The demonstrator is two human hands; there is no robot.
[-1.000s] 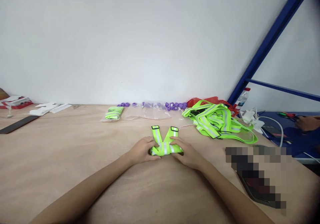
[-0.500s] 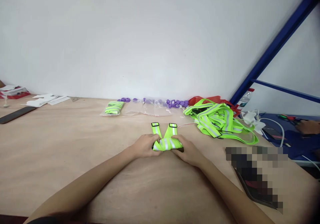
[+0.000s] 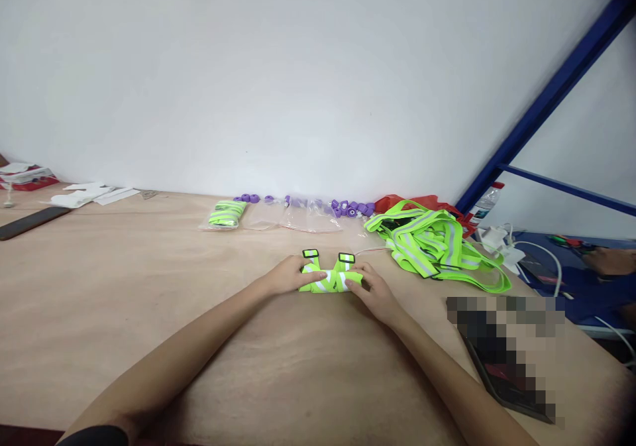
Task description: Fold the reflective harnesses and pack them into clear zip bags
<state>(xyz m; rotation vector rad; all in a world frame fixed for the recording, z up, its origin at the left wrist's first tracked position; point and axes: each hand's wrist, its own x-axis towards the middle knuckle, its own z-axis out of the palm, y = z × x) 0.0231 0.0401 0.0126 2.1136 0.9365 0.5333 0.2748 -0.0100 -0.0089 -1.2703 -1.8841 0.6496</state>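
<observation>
Between my hands lies a folded neon-green reflective strap bundle (image 3: 330, 281) with silver stripes, low on the table. Two strap ends with black buckles stick out on its far side. My left hand (image 3: 287, 276) grips the bundle's left end, thumb across the top. At the right end my right hand (image 3: 375, 290) closes on it with thumb and fingers. Beyond, a similar green strap bundle (image 3: 227, 214) sits in a clear plastic bag. A loose heap of green reflective straps (image 3: 437, 244) spreads out to the right.
Clear plastic bags (image 3: 308, 215) and several purple rolls (image 3: 352, 209) lie along the wall. A red-capped bottle (image 3: 487, 202) stands behind the heap. A pixelated dark object (image 3: 507, 360) is at right, white paper pieces (image 3: 94, 195) at left. Someone's hand (image 3: 611, 260) shows at far right.
The bundle has turned over in my hands toward a flatter lie, and its buckles sit slightly lower in view. My left thumb now reaches across its top.
</observation>
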